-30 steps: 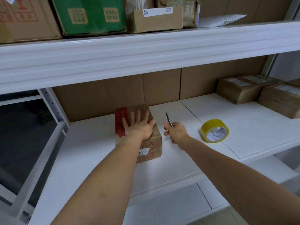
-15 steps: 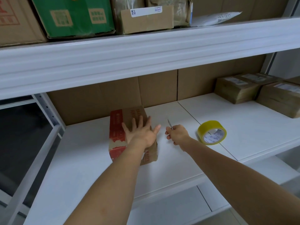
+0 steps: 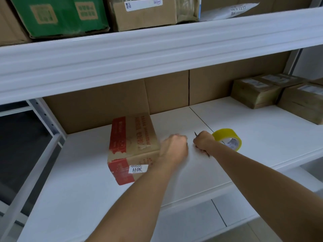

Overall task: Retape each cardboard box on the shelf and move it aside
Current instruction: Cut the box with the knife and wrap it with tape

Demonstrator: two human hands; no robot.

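Observation:
A brown cardboard box (image 3: 135, 137) with red print and a white "3011" label lies on the white shelf (image 3: 83, 186), left of centre. My left hand (image 3: 174, 149) is off the box, just right of its near corner, blurred, with its fingers curled and nothing in it. Right beside it, my right hand (image 3: 203, 141) grips a thin dark blade (image 3: 195, 133) whose tip points up and away. A yellow roll of tape (image 3: 228, 136) stands on the shelf just beyond my right hand.
Brown parcels (image 3: 255, 92) (image 3: 304, 103) sit at the shelf's far right. A thick white upper shelf beam (image 3: 157, 49) hangs low overhead, carrying a green box (image 3: 59, 16) and other cartons. The shelf's left post (image 3: 47, 119) borders a dark gap.
My left hand has lifted off the box top, swung right toward my right hand and curled. The box now lies further left. My right hand with the blade has hardly moved.

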